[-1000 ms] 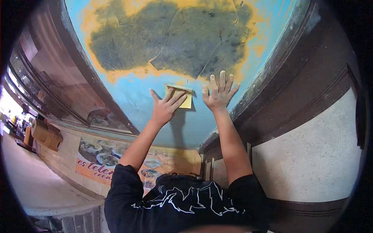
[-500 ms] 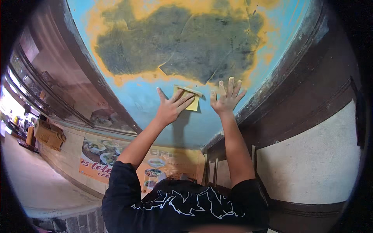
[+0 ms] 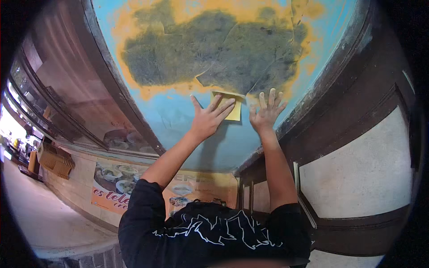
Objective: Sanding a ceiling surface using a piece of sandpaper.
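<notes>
While both arms reach up, the left hand [image 3: 208, 119] presses its spread, flat fingers on a yellow square sanding sheet [image 3: 229, 106], likely to keep it flush against the blue painted wall [image 3: 178, 118], just under the dark scraped patch [image 3: 210, 49]. The right hand [image 3: 266, 114] rests beside it, fingers splayed, gripping nothing. Toward the lower left corner, an orange rectangular food poster [image 3: 111, 185] hangs on the tiled wall.

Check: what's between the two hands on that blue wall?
In the head view, a yellow sheet lies between them: the left hand presses its left part, while the right hand rests flat on the blue wall beside it.
</notes>
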{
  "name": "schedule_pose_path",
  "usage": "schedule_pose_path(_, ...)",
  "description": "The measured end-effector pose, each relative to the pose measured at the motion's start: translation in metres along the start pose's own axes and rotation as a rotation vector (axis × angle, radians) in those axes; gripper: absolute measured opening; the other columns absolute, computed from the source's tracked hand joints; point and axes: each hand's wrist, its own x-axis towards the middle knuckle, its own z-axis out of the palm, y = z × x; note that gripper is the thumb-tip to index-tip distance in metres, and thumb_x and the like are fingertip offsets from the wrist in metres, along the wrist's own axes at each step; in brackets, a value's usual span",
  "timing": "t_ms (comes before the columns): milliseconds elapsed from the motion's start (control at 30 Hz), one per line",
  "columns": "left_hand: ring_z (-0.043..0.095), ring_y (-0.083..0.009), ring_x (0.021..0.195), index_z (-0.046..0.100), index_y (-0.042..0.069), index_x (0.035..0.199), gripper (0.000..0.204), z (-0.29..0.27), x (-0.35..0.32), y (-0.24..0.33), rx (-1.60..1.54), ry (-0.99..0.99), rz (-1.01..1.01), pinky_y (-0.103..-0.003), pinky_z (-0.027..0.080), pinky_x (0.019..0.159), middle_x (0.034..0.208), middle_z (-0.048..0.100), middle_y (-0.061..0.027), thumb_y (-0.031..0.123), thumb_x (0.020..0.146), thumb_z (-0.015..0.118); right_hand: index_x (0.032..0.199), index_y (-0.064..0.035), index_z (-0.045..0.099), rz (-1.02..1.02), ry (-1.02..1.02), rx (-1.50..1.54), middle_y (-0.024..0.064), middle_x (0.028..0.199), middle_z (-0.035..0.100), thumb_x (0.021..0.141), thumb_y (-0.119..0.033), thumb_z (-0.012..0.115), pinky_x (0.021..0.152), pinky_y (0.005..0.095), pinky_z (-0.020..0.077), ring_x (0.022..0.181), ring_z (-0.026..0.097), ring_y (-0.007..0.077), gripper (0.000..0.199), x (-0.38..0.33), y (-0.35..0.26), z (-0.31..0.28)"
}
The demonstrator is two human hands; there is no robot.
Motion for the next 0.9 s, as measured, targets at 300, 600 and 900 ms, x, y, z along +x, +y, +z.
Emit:
schedule_pose_path(300,0.038,-0.017,0.136,0.046,0.028,0.14,0.054,0.029,-0.042,-0.017,-0.033,0.011,-0.036,-0.083,0.003,0.096,0.148,0.04,0.0108,0.013,0.089,0.046,0.13,-0.0064,0.047,0.239,-0.107,0.329,0.0187,0.149,0.034,0.088,-0.02,0.058,0.112,0.0596,0.0129,0.139,0.025,0.0442,0.045,0.031,-0.073,-0.061)
schedule_pose_path(600,0.03,-0.023,0.141,0.053,0.019,0.132,0.055,-0.028,-0.045,-0.031,-0.194,-0.143,0.023,-0.077,0.016,0.102,0.145,0.044,0.0012,0.016,0.078,0.066,0.133,0.0056,0.041,0.06,-0.372,0.687,0.0285,0.145,0.032,0.08,-0.004,0.057,0.111,0.0537,0.0283,0.136,0.03,0.0467,0.055,0.01,-0.143,-0.051)
schedule_pose_path(900,0.03,-0.0369,0.14,0.061,0.009,0.123,0.043,-0.1,-0.072,-0.12,-0.177,0.277,-0.178,-0.067,0.007,0.109,0.141,0.049,-0.0097,0.013,0.08,0.066,0.139,0.0119,0.027,0.148,-0.376,0.434,0.0397,0.146,0.014,0.083,-0.018,0.066,0.111,0.063,0.0178,0.135,0.014,0.0595,0.075,0.003,-0.183,-0.012)
